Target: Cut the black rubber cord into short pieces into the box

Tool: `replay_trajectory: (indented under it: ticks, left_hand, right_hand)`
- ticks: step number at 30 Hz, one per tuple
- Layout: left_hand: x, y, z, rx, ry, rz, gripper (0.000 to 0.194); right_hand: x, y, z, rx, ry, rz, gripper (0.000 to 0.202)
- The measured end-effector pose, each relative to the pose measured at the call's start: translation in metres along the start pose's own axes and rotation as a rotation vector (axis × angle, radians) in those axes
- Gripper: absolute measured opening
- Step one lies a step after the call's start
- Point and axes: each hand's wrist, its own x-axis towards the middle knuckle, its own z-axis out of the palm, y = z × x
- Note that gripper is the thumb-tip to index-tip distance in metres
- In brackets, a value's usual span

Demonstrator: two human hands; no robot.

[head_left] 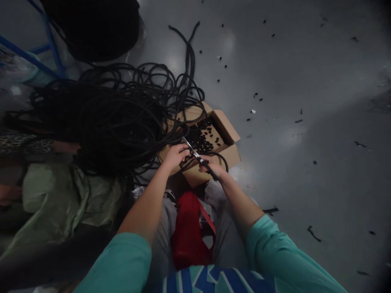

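Note:
Over the near left edge of an open cardboard box (pixel 227 127), my left hand (pixel 176 156) has its fingers closed round a black cord. My right hand (pixel 211 165) grips a pair of scissors (pixel 194 154) with dark handles; the metal blades point up and left, past my left fingertips. Many small black cut pieces (pixel 205 140) lie inside the box. A large tangle of black cord (pixel 116 118) spreads to the left and reaches over the box's left flap. A loop of cord hangs by my right hand.
A red object (pixel 187 232) stands between my legs. A black bulky item (pixel 94 28) and a blue metal frame (pixel 50 44) are at the upper left. Another person's hand (pixel 9 194) shows at the left edge. Small black scraps dot the grey floor (pixel 275 154).

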Motion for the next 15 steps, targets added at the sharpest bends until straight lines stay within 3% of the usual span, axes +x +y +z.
replay_trajectory:
  ticks: [15]
  left_hand:
    - [0.0012,0.0004,-0.0017,-0.014,0.020,-0.030,0.008]
  right_hand:
    - [-0.0020,0.0010,0.0027,-0.027,0.005,0.063,0.050]
